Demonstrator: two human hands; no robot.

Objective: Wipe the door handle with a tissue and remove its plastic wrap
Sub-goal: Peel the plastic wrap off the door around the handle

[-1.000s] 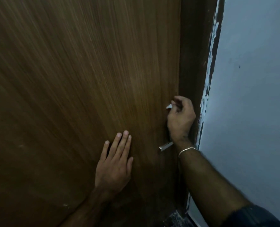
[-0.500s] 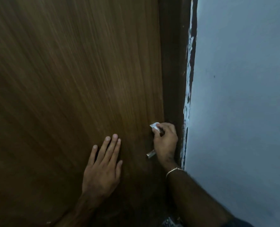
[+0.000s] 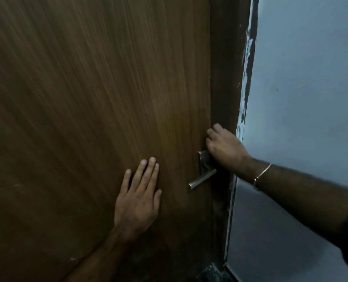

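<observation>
Bracing: left hand [image 3: 137, 200], fingers flat and spread on door [image 3: 87, 119]. Right hand [image 3: 224, 148] curled shut over door handle [image 3: 202, 179] plate (tissue hidden); best rubbed with short, firm strokes.

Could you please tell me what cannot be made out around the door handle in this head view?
- Tissue: not visible; possibly inside the curled right hand.
- Upper part of the door handle: covered by that hand.
- Plastic wrap on the handle: too dim to tell.
- Right elbow: cut off by the frame's right edge.
</observation>
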